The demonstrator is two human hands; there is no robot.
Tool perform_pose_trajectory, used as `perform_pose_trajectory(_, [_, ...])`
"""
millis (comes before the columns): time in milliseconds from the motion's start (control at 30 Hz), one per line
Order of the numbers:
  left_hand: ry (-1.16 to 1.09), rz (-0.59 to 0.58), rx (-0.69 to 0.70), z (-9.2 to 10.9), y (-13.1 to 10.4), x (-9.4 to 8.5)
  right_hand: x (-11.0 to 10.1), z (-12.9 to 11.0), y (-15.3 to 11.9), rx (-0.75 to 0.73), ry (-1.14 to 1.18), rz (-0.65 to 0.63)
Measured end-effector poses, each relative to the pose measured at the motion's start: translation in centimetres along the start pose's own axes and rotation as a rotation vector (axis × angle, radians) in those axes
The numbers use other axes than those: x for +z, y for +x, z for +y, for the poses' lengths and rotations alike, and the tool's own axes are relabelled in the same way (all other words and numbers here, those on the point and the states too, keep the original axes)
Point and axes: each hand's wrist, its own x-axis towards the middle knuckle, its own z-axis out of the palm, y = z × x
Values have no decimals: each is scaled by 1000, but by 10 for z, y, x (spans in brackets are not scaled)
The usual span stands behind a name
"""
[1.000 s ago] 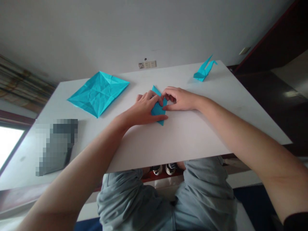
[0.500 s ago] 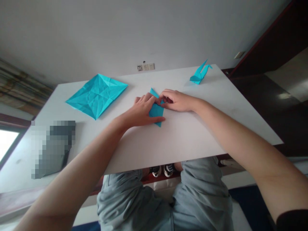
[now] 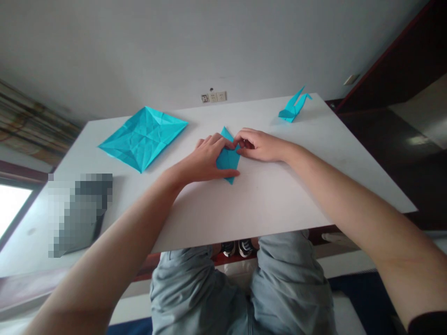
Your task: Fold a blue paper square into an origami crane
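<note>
- While the left hand (image 3: pixel 209 160), spread wide, pressed the folded paper (image 3: pixel 228 160) onto the table (image 3: pixel 265 200), its long axis pointed roughly forward.
- The right hand (image 3: pixel 261 145) pinched narrowly at its right edge.

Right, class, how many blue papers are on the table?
3: the creased sheet at far left, the folded paper under the left hand, and the origami crane at far right. More could be hidden.

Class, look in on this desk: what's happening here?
A person's left hand and right hand are on a small folded turquoise paper, the right at its edge. Left of them lies a creased turquoise paper sheet; to the right stands a turquoise paper bird. All are on a white table.
</note>
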Motion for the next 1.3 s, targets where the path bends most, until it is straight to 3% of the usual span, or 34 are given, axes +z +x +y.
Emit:
perform_pose_trajectory(333, [2, 16, 55, -7, 0, -5, 1, 1, -3, -67, -60, 72])
perform_pose_trajectory(567, [-15, 38, 145, -14, 4, -6, -2, 6, -3, -8, -220, 116])
perform_pose_trajectory(867, [69, 180, 82, -13, 5, -4, -9, 0, -7, 73, -240, 82])
perform_pose_trajectory(1033, [42, 184, 123, -19, 8, -5, -11, 1, -7, 37, -201, 94])
perform_pose_trajectory(1300, [85, 214, 47, -11, 6, -2, -7, 2, -4, 5, -216, 114])
